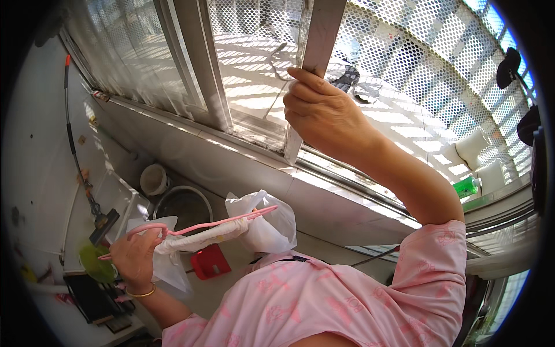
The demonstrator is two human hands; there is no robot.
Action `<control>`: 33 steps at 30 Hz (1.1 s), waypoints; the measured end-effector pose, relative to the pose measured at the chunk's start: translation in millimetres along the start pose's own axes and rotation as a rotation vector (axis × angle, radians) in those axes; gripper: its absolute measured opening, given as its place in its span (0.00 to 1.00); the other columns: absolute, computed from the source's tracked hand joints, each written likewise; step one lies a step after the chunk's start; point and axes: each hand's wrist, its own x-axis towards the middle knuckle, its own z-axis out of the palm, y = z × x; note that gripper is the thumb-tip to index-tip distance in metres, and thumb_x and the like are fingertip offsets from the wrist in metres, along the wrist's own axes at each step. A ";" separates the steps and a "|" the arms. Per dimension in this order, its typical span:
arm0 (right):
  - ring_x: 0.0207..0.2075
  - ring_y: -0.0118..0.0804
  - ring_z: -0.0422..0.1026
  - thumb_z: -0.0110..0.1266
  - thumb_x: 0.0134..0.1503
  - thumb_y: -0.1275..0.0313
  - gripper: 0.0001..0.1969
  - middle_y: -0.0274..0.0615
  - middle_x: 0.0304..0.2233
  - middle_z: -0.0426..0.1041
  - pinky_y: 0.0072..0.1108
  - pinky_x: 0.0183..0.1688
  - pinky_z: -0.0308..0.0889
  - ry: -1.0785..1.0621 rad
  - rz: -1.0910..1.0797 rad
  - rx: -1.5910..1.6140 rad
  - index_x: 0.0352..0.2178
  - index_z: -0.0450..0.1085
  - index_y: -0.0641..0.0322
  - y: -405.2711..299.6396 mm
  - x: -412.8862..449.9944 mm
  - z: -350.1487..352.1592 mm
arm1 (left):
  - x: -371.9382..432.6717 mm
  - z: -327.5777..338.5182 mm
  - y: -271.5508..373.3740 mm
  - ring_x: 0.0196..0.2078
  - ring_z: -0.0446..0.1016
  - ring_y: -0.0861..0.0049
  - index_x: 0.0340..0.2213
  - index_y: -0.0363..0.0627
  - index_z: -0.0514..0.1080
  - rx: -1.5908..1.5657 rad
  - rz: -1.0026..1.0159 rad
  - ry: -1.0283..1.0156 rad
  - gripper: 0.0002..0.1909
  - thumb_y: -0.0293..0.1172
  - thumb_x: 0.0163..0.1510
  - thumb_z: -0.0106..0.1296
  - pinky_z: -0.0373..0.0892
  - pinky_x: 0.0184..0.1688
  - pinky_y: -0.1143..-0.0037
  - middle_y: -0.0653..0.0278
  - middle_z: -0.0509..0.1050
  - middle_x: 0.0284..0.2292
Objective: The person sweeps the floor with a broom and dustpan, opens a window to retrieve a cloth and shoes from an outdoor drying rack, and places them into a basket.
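Note:
My left hand (136, 260) grips a pink clothes hanger (199, 226) near its hook and one end. A white cloth (204, 237) is draped along the hanger's bar. White, thin, bag-like material (266, 227) hangs about the hanger's far end, and another white piece (167, 271) hangs below my hand. My right hand (323, 104) is raised, its fingers curled around the edge of a sliding window frame (323, 39). The window stands partly open onto a sunlit ledge (251, 73).
Perforated white metal mesh (416, 56) encloses the ledge, where a green bottle (467, 187) lies. Below the sill stand a large basin (204, 199) and a bucket (154, 179). A red dustpan (211, 261) sits on the floor. A long-handled mop (73, 139) leans at the left.

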 end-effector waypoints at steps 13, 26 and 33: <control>0.38 0.34 0.71 0.59 0.47 0.76 0.05 0.35 0.29 0.72 0.31 0.58 0.60 -0.110 0.442 0.030 0.28 0.72 0.61 16.2 -305.5 -150.3 | -8.3 -26.4 104.4 0.20 0.63 0.81 0.33 0.37 0.75 -0.069 -0.193 0.076 0.09 0.22 0.47 0.58 0.59 0.21 0.82 0.63 0.71 0.22; 0.38 0.38 0.72 0.50 0.58 0.77 0.07 0.41 0.34 0.73 0.33 0.53 0.63 -0.272 0.562 -0.247 0.37 0.72 0.65 51.8 -556.2 -219.4 | -6.7 -44.3 187.3 0.21 0.62 0.91 0.35 0.39 0.77 -0.213 -0.302 0.255 0.09 0.25 0.50 0.58 0.59 0.21 0.87 0.68 0.77 0.30; 0.34 0.42 0.70 0.48 0.60 0.76 0.07 0.43 0.30 0.72 0.32 0.48 0.65 -0.280 0.592 -0.333 0.37 0.71 0.67 55.2 -609.8 -246.8 | -39.0 -73.2 194.6 0.21 0.63 0.90 0.35 0.37 0.77 -0.215 -0.354 0.324 0.09 0.24 0.49 0.59 0.59 0.22 0.87 0.67 0.77 0.29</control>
